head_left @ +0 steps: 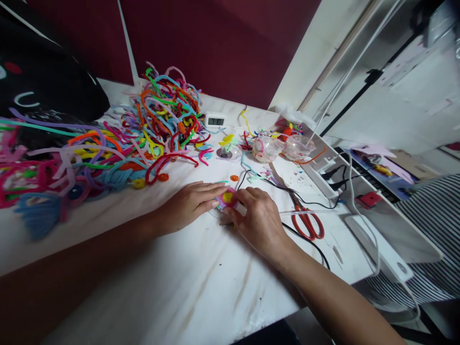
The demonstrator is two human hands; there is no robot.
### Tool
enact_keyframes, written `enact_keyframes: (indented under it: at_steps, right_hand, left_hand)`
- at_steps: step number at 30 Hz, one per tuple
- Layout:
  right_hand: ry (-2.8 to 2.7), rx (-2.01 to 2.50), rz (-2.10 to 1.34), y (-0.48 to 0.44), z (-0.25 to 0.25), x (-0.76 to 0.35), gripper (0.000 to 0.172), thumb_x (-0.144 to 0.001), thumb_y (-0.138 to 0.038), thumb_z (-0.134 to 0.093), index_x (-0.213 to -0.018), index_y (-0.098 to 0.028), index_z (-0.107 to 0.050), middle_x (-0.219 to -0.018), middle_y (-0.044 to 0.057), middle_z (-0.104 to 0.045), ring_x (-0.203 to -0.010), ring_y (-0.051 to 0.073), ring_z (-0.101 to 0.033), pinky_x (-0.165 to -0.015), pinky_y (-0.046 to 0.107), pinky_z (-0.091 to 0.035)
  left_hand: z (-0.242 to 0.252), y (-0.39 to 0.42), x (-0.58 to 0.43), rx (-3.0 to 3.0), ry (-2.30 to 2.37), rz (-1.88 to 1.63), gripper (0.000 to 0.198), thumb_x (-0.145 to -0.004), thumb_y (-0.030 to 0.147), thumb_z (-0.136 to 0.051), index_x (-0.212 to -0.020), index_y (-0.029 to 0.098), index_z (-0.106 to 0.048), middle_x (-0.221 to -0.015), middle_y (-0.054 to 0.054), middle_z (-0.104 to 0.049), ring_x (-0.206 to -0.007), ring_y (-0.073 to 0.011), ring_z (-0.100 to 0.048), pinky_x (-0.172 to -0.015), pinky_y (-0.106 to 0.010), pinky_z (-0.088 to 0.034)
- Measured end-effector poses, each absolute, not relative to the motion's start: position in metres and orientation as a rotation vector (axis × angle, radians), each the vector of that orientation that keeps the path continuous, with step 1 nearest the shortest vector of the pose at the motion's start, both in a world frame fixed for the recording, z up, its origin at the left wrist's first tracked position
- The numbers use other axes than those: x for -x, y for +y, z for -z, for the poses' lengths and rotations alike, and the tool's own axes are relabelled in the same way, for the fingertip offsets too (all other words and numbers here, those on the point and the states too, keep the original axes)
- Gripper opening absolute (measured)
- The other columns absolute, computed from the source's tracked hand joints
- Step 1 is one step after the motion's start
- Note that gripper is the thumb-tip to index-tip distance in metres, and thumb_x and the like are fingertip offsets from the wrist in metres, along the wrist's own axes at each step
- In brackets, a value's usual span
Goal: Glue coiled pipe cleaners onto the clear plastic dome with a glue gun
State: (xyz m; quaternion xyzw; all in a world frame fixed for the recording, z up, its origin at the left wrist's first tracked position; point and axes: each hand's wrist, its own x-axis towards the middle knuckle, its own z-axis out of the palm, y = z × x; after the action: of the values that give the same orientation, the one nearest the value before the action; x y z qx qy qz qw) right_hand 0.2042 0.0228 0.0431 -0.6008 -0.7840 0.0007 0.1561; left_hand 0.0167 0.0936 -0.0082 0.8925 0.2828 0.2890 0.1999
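Note:
A small round pipe-cleaner coil (227, 197), yellow in the middle with pink and purple around it, is held low over the table between both hands. My left hand (190, 203) has its fingers together along the coil's left side, the thumb below. From the right, my right hand (257, 215) pinches the coil's edge with closed fingers. A clear, rounded edge shows just under the hands; I cannot make out what it belongs to. Just beyond the fingertips lies a small orange coil (234, 178).
A large heap of coloured pipe cleaners (168, 110) fills the left and back. Behind the hands are a digital clock (214, 120) and clear plastic balls (266, 148). Orange-handled scissors (307, 223), a black cable (309, 247) and a white power strip (381, 247) lie at the right.

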Motion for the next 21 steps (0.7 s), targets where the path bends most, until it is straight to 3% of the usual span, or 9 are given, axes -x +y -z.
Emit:
enact_keyframes:
  at_steps: [8, 21]
  right_hand:
    - [-2.208, 1.752, -0.026, 0.0215, -0.0427, -0.2031, 0.020, -0.085, -0.030, -0.063, -0.098, -0.015, -0.068, -0.086, 0.008, -0.067, -0.083, 0.025, -0.060, -0.078, 0.035, -0.044]
    - [-2.106, 1.763, -0.079, 0.0238, -0.0410, -0.1999, 0.014, -0.079, -0.028, -0.065, -0.090, -0.018, -0.065, -0.084, 0.006, -0.065, -0.082, 0.023, -0.059, -0.078, 0.034, -0.044]
  left_hand:
    - [0.0104, 0.0973, -0.0148, -2.525, 0.752, -0.845, 0.040, -0.098, 0.035, -0.046, -0.134, 0.020, -0.058, -0.137, -0.005, -0.060, -0.128, -0.0190, -0.056, -0.112, -0.034, -0.041]
    - [0.0086, 0.0974, -0.0154, -2.568, 0.715, -0.869, 0.039, -0.094, 0.026, -0.050, -0.130, 0.016, -0.061, -0.135, -0.010, -0.062, -0.125, -0.0207, -0.058, -0.110, -0.035, -0.044]
